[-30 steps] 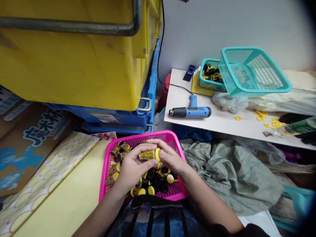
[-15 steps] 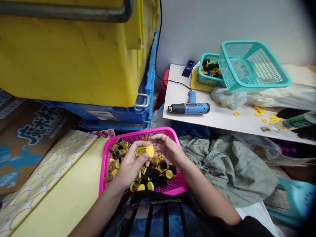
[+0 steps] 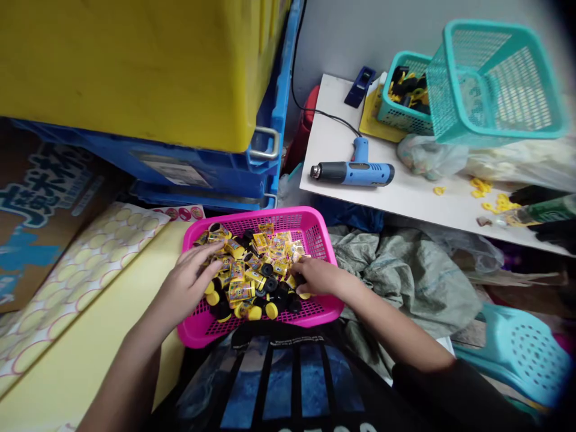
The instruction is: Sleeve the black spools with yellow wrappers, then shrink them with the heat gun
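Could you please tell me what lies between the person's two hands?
The head view shows a heap of yellow-labelled bottles with black and yellow caps between the left hand and right hand.

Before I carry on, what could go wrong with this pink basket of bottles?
The yellow-capped bottles are heaped near the pink basket's low rim, so a bump might spill some. Your left hand and right hand are both in the pile and could push pieces over, possibly into the crumpled sacking.
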Available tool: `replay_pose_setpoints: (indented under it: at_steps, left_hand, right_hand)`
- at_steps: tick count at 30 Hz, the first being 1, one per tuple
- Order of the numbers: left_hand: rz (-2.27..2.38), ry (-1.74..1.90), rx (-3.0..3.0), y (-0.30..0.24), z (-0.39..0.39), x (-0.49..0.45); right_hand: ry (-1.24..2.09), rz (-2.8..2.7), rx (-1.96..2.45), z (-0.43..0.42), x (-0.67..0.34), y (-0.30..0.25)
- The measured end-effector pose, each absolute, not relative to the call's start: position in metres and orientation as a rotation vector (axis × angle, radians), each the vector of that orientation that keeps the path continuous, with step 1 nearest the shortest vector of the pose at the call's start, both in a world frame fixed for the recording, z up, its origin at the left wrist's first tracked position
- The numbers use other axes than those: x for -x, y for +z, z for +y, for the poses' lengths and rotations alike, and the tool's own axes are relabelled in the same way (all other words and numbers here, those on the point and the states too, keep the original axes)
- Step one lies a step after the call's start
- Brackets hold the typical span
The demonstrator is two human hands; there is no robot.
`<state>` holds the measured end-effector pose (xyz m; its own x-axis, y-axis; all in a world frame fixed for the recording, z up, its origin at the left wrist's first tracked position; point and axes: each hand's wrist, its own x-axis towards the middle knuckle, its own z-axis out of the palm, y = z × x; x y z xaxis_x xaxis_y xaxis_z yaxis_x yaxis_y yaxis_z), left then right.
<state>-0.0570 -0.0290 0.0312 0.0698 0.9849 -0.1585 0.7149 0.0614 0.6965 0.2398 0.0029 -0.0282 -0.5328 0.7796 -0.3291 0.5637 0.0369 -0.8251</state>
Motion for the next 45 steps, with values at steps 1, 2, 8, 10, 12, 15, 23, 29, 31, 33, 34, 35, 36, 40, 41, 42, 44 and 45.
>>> replay_pose_setpoints:
  at_steps: [1, 2, 8, 10, 12, 15, 23, 29, 31, 33, 34, 35, 36, 40, 41, 42, 44, 45]
  left_hand:
    - [1.701, 0.612, -1.722, 0.036, -0.027, 0.052]
    - [1.689, 0.669, -1.733, 0.040, -0.023, 0.046]
    - [1.357, 0.461, -2.011, 0.027, 0.024, -0.007]
    - [1.275, 0.187, -2.134, 0.007, 0.044, -0.030]
    - [1.264, 0.030, -2.166, -0.013, 0.061, -0.051]
    - [1.297, 0.019, -2.159, -0.034, 0.074, -0.072]
    - [1.410, 0.171, -1.894, -0.025, 0.069, -0.055]
    - [1.123, 0.907, -0.752, 0.015, 0.029, -0.054]
    - [0.980, 1.037, -0.429, 0.025, 0.016, -0.062]
    - [0.919, 1.075, -0.300, 0.032, 0.008, -0.067]
    - [0.913, 1.079, -0.278, 0.034, 0.006, -0.068]
    - [0.919, 1.084, -0.283, 0.036, 0.006, -0.067]
    - [0.940, 1.084, -0.319, 0.037, 0.006, -0.064]
    - [1.086, 1.059, -0.671, 0.042, 0.011, -0.049]
    - [1.130, 1.060, -0.762, 0.042, 0.012, -0.047]
    - [1.174, 1.070, -0.839, 0.043, 0.013, -0.045]
    - [1.251, 1.084, -0.951, 0.044, 0.013, -0.044]
    - [1.282, 1.076, -0.986, 0.044, 0.012, -0.044]
  right_hand:
    - [1.496, -2.164, 1.412, 0.002, -0.241, -0.025]
    - [1.478, -2.230, 1.434, 0.003, -0.243, -0.020]
    - [1.587, -1.686, 1.273, 0.008, -0.260, 0.013]
    - [1.668, -1.238, 1.190, 0.009, -0.265, 0.015]
    - [1.642, -0.922, 1.105, 0.008, -0.266, 0.015]
    - [1.651, -0.792, 1.010, 0.004, -0.261, 0.014]
    - [1.557, -0.702, 0.948, 0.004, -0.254, 0.002]
    - [1.624, -0.917, 1.132, 0.005, -0.229, 0.008]
    - [1.589, -0.999, 1.170, 0.004, -0.212, 0.012]
    - [1.568, -1.011, 1.172, 0.006, -0.199, 0.015]
    - [1.553, -1.014, 1.169, 0.007, -0.197, 0.017]
    - [1.537, -1.040, 1.170, 0.009, -0.196, 0.019]
    - [1.520, -1.102, 1.179, 0.011, -0.198, 0.021]
    - [1.469, -1.467, 1.236, 0.019, -0.212, 0.032]
    - [1.470, -1.513, 1.235, 0.020, -0.214, 0.033]
    - [1.468, -1.531, 1.232, 0.021, -0.215, 0.034]
    - [1.463, -1.510, 1.229, 0.021, -0.215, 0.034]
    - [1.465, -1.479, 1.234, 0.021, -0.214, 0.033]
